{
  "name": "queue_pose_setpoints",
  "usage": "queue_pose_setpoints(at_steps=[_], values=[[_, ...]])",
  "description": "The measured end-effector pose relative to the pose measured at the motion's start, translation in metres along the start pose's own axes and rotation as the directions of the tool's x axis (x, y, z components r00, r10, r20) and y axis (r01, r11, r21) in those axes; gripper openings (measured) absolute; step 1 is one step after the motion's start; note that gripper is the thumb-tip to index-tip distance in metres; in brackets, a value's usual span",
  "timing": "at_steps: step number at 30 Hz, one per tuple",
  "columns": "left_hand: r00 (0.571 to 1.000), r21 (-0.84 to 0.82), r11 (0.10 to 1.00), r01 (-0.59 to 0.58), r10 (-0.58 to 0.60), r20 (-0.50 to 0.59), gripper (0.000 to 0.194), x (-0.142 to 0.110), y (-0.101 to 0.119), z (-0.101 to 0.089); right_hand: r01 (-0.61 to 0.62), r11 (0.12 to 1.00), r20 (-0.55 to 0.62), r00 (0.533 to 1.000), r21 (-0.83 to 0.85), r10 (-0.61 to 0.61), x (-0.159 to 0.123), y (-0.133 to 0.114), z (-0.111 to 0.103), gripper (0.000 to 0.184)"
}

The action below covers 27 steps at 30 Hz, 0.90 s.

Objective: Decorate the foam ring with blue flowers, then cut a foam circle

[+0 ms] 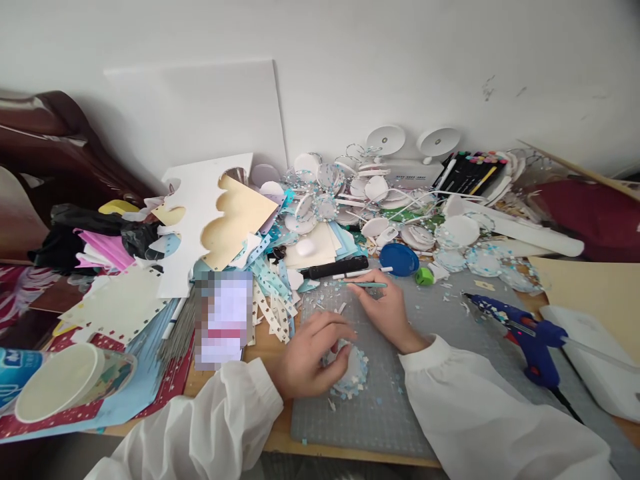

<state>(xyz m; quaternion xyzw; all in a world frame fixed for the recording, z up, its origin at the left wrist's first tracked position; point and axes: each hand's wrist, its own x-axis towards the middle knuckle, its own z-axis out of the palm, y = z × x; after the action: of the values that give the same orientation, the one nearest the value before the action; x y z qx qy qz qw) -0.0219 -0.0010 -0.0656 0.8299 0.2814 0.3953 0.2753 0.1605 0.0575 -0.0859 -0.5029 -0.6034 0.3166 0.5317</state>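
A round white disc edged with small pale blue and white pieces lies on the grey cutting mat. My left hand is over its left side, fingers bent and thumb apart from them. I cannot tell whether the fingertips touch the disc. Beyond it, near the mat's far edge, my right hand grips a slim teal tool that points left; its exact kind is unclear. A white pen-like stick and a thick black stick-shaped thing lie just beyond that tool.
At the right lies a blue glue gun with its cord. A blue round lid and a green piece sit behind the right hand. Finished-looking white discs pile up at the back. A phone and paper cup stand left.
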Motion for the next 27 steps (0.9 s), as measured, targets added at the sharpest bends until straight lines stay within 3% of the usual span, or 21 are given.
queue_pose_setpoints(at_steps=[6,10,15,20,27], values=[[0.994,-0.048,0.999,0.023,-0.028,-0.102,0.025,0.001,-0.001,0.002,-0.077,0.988,-0.070,0.994,0.132,0.087,0.000,0.003,-0.009,0.013],[0.976,-0.044,0.994,0.104,-0.111,-0.189,0.020,0.004,-0.002,0.002,-0.139,0.961,-0.056,0.986,0.238,0.156,-0.003,-0.001,-0.012,0.019],[0.920,-0.130,0.954,0.270,-0.296,-0.257,0.011,0.006,-0.007,0.003,-0.255,0.854,0.032,0.962,0.454,0.270,-0.008,-0.015,-0.011,0.024],[0.858,-0.239,0.895,0.376,-0.434,-0.276,0.010,0.005,-0.012,0.005,-0.281,0.790,0.099,0.957,0.545,0.272,-0.011,-0.023,-0.010,0.020],[0.874,-0.236,0.900,0.365,-0.419,-0.245,0.014,0.005,-0.011,0.004,-0.299,0.777,0.179,0.954,0.554,0.239,-0.017,-0.026,-0.009,0.016]])
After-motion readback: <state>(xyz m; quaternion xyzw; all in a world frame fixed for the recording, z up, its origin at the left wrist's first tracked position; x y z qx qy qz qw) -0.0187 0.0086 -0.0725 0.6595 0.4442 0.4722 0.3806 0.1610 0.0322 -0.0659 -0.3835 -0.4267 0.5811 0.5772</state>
